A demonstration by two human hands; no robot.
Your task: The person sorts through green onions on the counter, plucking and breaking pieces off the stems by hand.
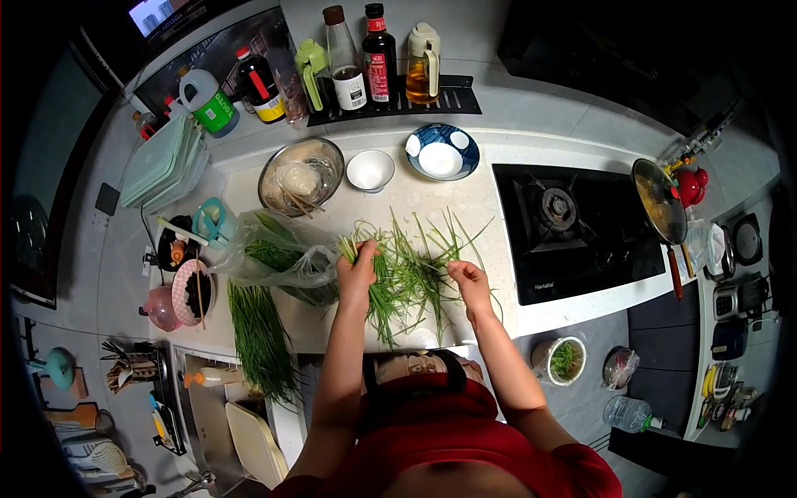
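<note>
Left hand (357,270) closed round green stalks (383,296); right hand (471,288) pinching loose stalks (437,267) by fingertips. Light grip best: less bruising.

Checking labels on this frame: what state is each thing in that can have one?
Left hand: shut on a bunch of greens
Right hand: pinching loose stalks
Near burner: no flame visible
Metal bowl: uncovered, dough-like mass inside
White bowl: upright, uncovered
Bin: open, green scraps inside
Floor bottle: on its side
</note>
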